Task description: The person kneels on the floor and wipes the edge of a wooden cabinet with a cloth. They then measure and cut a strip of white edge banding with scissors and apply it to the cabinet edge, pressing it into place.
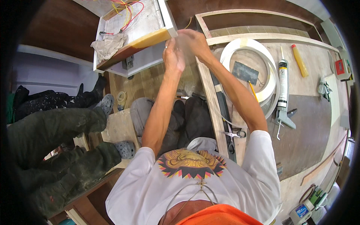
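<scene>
Both hands are close together at the near right corner of a white box-like cabinet [169, 18], whose glossy edge runs from yellow to brown. My left hand [174, 58] has its fingers curled up beside that corner; whatever they may hold is hidden. Just right of it, my right hand [197, 43] reaches across toward the same corner, its fingers partly smeared by motion. Between the hands the picture is too blurred to make out any small thing. A crumpled beige cloth [108, 47] hangs over the cabinet's left side, and red and yellow wires [129, 17] lie inside.
At right, a wooden worktop [309, 123] carries a white edging roll [230, 48], caulking gun [282, 84], yellow-handled tool [300, 62], scissors [233, 135] and pencil [253, 91]. Another person's legs [56, 123] stretch in from the left. A tape roll [121, 97] sits on the floor.
</scene>
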`<state>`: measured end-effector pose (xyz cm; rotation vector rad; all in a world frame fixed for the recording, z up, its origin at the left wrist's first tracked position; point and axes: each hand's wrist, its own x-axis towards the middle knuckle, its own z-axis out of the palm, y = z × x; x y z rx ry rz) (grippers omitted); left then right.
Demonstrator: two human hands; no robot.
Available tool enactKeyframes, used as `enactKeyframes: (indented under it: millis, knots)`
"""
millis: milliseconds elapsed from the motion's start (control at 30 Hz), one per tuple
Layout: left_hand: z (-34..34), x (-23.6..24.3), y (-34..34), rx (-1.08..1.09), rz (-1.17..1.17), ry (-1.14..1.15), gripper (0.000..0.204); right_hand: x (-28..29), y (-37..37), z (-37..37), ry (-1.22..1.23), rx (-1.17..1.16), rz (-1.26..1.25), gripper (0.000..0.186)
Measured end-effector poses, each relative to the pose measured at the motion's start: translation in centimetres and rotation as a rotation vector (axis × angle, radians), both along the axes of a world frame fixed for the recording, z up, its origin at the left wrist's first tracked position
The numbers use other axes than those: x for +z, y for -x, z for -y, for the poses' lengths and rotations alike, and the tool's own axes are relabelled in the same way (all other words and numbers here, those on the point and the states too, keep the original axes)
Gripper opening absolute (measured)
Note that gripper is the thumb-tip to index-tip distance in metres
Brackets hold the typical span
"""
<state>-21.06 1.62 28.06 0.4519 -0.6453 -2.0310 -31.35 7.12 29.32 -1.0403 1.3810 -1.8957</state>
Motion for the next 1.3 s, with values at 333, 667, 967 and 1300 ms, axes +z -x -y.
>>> enactKeyframes:
  millis: [333, 667, 967, 1300]
  knots:
    - [1.3, -0.9, -0.7, -0.037, -0.128, -0.067, 0.019, 5.5, 10.1, -19.2, -0.629, 0.011, -1.058, 0.028]
    - [1.9, -1.4, -0.7, -0.161, -0.175, -0.116, 0.019, 1.1, 8.1, -27.6, -1.244, 0.060, -0.870, 0.037]
    - [1.8, -1.0, -1.8, -0.169, -0.144, -0.087, 0.037, 10.0, 6.2, -19.2, -0.283, -0.184, -0.492, 0.028]
    - [1.0, 0.3, -1.2, -0.112, -0.098, -0.113, 0.027, 7.0, 2.8, -3.9, 0.036, -0.210, -0.377, 0.022]
